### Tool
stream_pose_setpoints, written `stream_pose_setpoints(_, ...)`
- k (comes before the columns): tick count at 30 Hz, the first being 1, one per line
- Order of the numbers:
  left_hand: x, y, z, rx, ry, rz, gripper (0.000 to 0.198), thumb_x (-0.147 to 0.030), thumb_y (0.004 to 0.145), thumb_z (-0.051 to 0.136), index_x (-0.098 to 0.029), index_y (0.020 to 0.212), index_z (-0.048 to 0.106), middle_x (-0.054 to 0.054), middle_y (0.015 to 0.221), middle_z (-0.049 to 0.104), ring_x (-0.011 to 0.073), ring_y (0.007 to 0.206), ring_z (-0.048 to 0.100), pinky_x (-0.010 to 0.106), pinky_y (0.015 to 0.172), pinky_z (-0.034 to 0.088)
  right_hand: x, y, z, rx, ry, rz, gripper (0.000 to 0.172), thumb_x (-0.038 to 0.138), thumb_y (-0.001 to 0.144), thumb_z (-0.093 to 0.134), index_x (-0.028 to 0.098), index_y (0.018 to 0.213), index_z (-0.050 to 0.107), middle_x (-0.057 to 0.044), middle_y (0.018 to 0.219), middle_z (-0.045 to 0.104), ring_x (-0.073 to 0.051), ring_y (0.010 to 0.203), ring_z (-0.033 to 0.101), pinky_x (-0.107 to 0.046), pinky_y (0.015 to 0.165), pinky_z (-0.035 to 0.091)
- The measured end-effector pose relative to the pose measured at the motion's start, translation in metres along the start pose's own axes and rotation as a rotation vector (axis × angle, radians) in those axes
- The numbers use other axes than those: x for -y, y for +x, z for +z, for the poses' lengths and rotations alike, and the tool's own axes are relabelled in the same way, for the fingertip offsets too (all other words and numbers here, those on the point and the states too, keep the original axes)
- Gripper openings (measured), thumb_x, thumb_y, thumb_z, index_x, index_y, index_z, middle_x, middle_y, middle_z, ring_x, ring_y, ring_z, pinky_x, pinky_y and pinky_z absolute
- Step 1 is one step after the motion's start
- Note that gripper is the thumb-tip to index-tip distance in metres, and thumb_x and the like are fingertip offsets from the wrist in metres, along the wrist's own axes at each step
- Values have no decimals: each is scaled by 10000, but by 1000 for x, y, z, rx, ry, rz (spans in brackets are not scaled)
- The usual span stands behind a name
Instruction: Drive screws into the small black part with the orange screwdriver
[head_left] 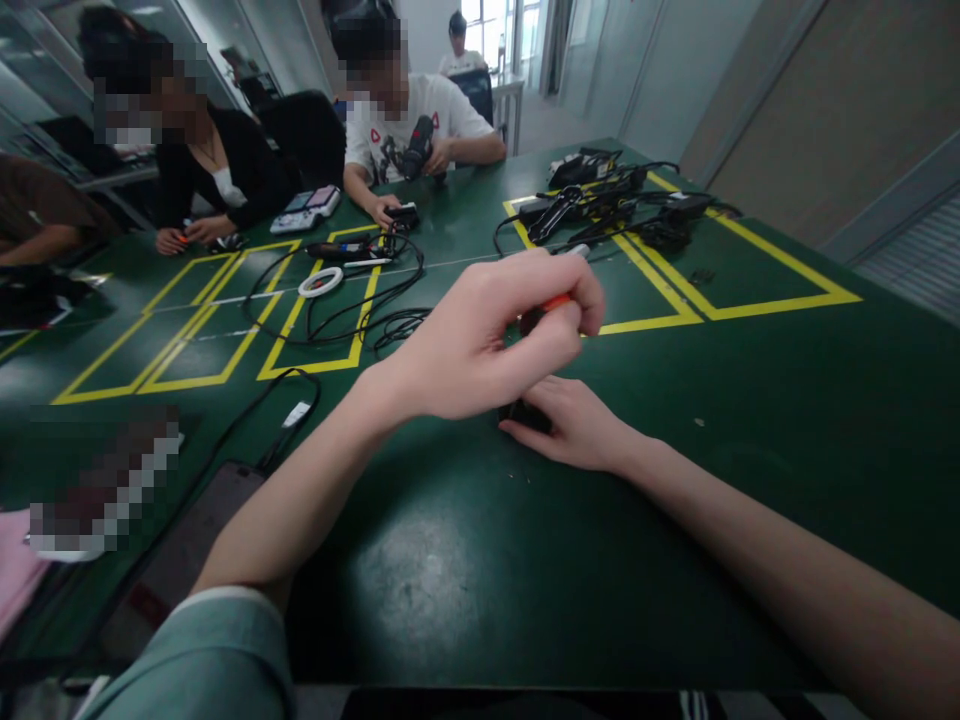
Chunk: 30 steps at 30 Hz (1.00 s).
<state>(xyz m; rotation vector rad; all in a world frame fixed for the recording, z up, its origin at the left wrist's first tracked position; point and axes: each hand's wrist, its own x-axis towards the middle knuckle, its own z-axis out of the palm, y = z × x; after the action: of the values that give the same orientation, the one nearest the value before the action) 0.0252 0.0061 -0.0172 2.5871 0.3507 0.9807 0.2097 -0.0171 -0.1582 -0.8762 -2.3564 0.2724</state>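
Closed around an orange-and-black tool handle (556,300), my left hand (480,335) is raised in front of me above the table. Most of the tool is covered by the fingers, and its lower end is out of sight. Just below and to the right, my right hand (581,425) rests at the green table (450,600), its fingers around a small black object (529,414). Only part of that object shows, so I cannot tell what it is. The left hand overlaps the right fingertips in this view.
Black cables and adapters (600,205) lie in a heap at the back right. Left of my hands are a cable (322,335), a white ring (320,282) and a dark phone-like slab (195,530). Yellow tape marks rectangles. Across the table a person (420,130) handles a black tool.
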Motion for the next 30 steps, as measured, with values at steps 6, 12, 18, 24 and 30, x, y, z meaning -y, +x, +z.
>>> stream_pose_setpoints(6,-2,0,-5,-34,236,85,202,-205,1044,530,-192,975,719,58,862,759,158,824,727,280,685,531,2,1,-3,23,-2,7,194,311,984,598,168,1090,675,-119,970,777,-265,873,733,-387,742,594)
stream_pose_setpoints(12,-5,-3,-3,10,363,19,126,-225,982,553,-206,981,677,26,828,733,158,748,687,281,629,481,-2,-1,1,18,-22,0,219,324,967,621,169,1112,673,-122,1002,794,-289,924,753,-416,780,611)
stream_pose_setpoints(18,-6,-2,2,26,439,31,238,-165,884,517,-245,1052,665,67,1073,706,192,877,691,316,653,514,-2,-1,1,14,-9,11,178,331,967,605,175,1019,672,-119,966,787,-292,897,737,-427,768,608)
stream_pose_setpoints(24,0,-1,2,59,473,59,254,-168,999,456,-275,1055,679,62,1190,698,194,974,714,320,697,537,-1,0,0,11,-37,7,228,321,953,632,166,1118,663,-127,1007,800,-300,932,760,-423,779,619)
stream_pose_setpoints(30,-3,-3,0,103,413,110,200,-198,972,517,-244,1046,697,48,915,718,195,850,699,325,641,504,-3,-1,2,-4,-23,-8,182,350,964,610,188,1017,670,-116,992,787,-293,928,740,-417,779,609)
